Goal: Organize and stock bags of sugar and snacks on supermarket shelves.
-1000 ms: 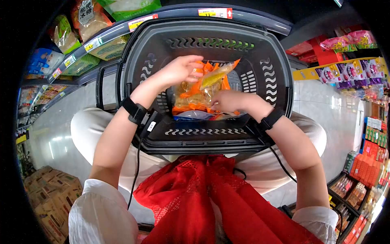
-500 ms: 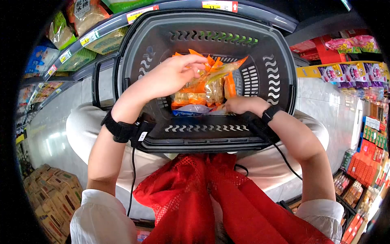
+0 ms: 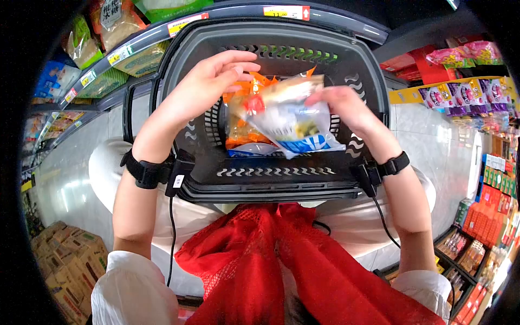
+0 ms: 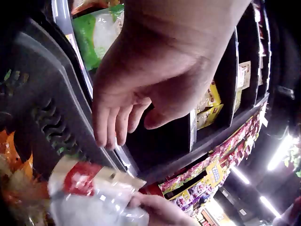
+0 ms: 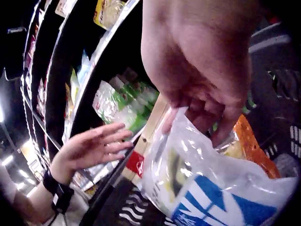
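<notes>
My right hand (image 3: pixel 346 108) pinches the edge of a white and blue plastic bag of sugar (image 3: pixel 303 122) with a tan strip and a red patch. In the head view the bag is blurred and slants over the black shopping basket (image 3: pixel 265 190). The right wrist view shows the thumb and fingers (image 5: pixel 214 106) at its crumpled edge. My left hand (image 3: pixel 208 84) is over the basket's left side, holding nothing, its fingers loosely spread. Below lie clear packets with orange trim (image 3: pixel 238 132), partly hidden by the sugar bag, and a blue and white packet (image 3: pixel 252 150) at the near side.
The basket stands between the person's knees, its handle (image 3: pixel 129 114) at the left. Shelves with bagged goods (image 3: pixel 116 24) and price tags (image 3: pixel 287 12) curve round behind it. Purple snack packs (image 3: pixel 466 95) hang at the right. Cartons (image 3: pixel 70 265) stand on the floor at lower left.
My right hand has lifted the sugar bag up from the basket's near side, over the orange-trimmed packets. My left hand has drawn back up and left, away from those packets.
</notes>
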Tool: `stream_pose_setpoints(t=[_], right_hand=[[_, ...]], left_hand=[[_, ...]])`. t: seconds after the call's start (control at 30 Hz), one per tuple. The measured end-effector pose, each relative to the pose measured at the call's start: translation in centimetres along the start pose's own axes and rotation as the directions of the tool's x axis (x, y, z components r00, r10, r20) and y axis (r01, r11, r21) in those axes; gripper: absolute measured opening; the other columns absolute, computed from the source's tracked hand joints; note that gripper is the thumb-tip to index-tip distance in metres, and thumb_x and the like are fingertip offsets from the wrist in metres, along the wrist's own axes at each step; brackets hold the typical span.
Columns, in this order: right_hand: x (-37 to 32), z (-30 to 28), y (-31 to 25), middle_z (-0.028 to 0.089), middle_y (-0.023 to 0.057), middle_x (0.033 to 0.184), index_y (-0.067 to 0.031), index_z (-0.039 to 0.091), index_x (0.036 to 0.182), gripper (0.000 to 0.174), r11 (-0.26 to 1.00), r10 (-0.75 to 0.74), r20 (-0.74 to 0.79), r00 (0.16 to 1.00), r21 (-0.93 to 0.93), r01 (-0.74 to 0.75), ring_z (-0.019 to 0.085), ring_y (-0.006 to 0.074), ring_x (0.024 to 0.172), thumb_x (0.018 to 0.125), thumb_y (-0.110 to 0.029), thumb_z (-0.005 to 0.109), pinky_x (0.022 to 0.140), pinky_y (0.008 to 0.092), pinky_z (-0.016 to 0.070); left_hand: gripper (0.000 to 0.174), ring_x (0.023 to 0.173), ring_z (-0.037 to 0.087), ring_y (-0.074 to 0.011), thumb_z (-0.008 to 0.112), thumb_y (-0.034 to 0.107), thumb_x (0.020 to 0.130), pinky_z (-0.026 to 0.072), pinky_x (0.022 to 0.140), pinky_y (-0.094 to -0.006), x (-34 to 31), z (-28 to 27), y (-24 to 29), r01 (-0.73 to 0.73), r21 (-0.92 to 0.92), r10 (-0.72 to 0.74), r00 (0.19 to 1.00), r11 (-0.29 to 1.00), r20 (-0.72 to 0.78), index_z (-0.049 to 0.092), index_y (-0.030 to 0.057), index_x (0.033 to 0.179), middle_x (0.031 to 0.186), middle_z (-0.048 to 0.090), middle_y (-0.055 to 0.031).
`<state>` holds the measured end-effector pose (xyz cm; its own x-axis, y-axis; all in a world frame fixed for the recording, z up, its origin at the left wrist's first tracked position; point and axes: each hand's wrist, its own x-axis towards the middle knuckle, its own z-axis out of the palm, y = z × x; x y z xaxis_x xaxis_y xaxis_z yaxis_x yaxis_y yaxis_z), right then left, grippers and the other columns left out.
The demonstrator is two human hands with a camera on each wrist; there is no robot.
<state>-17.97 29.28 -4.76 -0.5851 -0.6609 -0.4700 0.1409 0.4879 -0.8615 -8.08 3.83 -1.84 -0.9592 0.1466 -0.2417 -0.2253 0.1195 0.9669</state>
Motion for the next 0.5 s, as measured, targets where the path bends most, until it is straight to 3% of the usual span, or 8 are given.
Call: stream_pose_setpoints(t=[0.03,0.07,0.17,0.23,0.33,0.37,0.43,0.5], right_hand=[[-0.5,-0.2,-1.3,0.062,0.0067,0.090,-0.0027,0.064,0.087,0.027,0.985,0.076,-0.072,0.995,0.158,-0.064,0.057,0.0134,0.082,0.084,-0.014,0.039,0.074,0.0270,0.0430],[-0.8,-0.7,-1.8,0.062,0.0072,0.092,-0.0008,0.061,0.092,0.028,0.953,0.040,-0.085,0.996,0.304,-0.013,0.057,0.0139,0.085,0.086,-0.015,0.038,0.074,0.0253,0.0427],[-1.9,-0.5,-3.6,0.059,0.0100,0.100,0.0011,0.060,0.092,0.027,0.778,-0.095,-0.198,0.976,0.596,0.197,0.055,0.0164,0.091,0.087,-0.017,0.041,0.082,0.0292,0.0424],[-1.7,-0.5,-4.2,0.057,0.0105,0.104,0.0022,0.057,0.099,0.027,0.716,-0.086,-0.217,0.972,0.665,0.212,0.054,0.0181,0.095,0.087,-0.017,0.041,0.087,0.0309,0.0404],[-0.9,-0.3,-4.5,0.049,0.0109,0.116,0.0008,0.045,0.115,0.035,0.388,-0.069,-0.266,0.962,0.881,0.271,0.046,0.0212,0.107,0.090,-0.020,0.033,0.093,0.0320,0.0355],[-1.2,-0.1,-5.2,0.045,0.0106,0.122,-0.0004,0.045,0.116,0.037,0.327,-0.039,-0.260,0.965,0.909,0.259,0.042,0.0220,0.111,0.091,-0.022,0.029,0.095,0.0334,0.0327],[-0.4,0.0,-4.6,0.045,0.0104,0.121,-0.0013,0.045,0.116,0.036,0.314,-0.045,-0.253,0.966,0.915,0.254,0.042,0.0229,0.111,0.091,-0.022,0.028,0.097,0.0348,0.0310],[-0.6,0.9,-5.4,0.045,0.0107,0.120,-0.0015,0.045,0.115,0.036,0.375,-0.026,-0.274,0.961,0.889,0.264,0.042,0.0233,0.111,0.091,-0.022,0.028,0.096,0.0353,0.0312]], left_hand=[[0.033,0.103,0.047,-0.0135,0.037,0.018,0.090,0.0367,0.088,-0.0264,0.2,0.3,-0.3,-0.043,0.013,0.044,0.997,0.999,-0.065,0.041,0.0069,0.121,0.116,0.050,-0.0065],[0.035,0.105,0.046,-0.0139,0.039,0.022,0.090,0.0347,0.090,-0.0265,0.3,0.6,-0.4,-0.086,0.030,0.090,0.988,0.996,-0.126,0.042,0.0071,0.121,0.115,0.050,-0.0059],[0.050,0.112,0.040,-0.0157,0.044,0.034,0.087,0.0292,0.095,-0.0286,1.1,1.3,-1.6,-0.035,-0.089,0.008,0.957,0.995,-0.288,0.032,0.0046,0.126,0.119,0.045,-0.0073],[0.056,0.113,0.040,-0.0177,0.047,0.035,0.086,0.0288,0.097,-0.0315,1.3,1.7,-1.9,-0.141,-0.112,0.110,0.963,0.984,-0.245,0.028,0.0022,0.127,0.122,0.042,-0.0100],[0.056,0.111,0.041,-0.0175,0.053,0.031,0.083,0.0313,0.096,-0.0325,0.7,3.2,0.1,-0.130,-0.215,0.150,0.986,0.968,0.078,0.031,-0.0001,0.125,0.120,0.044,-0.0115],[0.051,0.107,0.045,-0.0158,0.058,0.023,0.081,0.0349,0.092,-0.0308,0.5,4.2,0.2,-0.118,-0.282,0.140,0.988,0.952,0.060,0.037,-0.0009,0.121,0.115,0.049,-0.0100],[0.047,0.098,0.050,-0.0129,0.063,0.017,0.077,0.0409,0.085,-0.0275,0.6,5.1,0.0,-0.028,-0.226,0.052,0.994,0.974,0.099,0.044,-0.0012,0.116,0.108,0.054,-0.0093],[0.041,0.092,0.052,-0.0116,0.063,0.015,0.076,0.0431,0.080,-0.0265,0.2,5.7,-0.2,-0.051,-0.213,0.052,0.999,0.976,-0.001,0.048,-0.0020,0.110,0.102,0.057,-0.0085]])
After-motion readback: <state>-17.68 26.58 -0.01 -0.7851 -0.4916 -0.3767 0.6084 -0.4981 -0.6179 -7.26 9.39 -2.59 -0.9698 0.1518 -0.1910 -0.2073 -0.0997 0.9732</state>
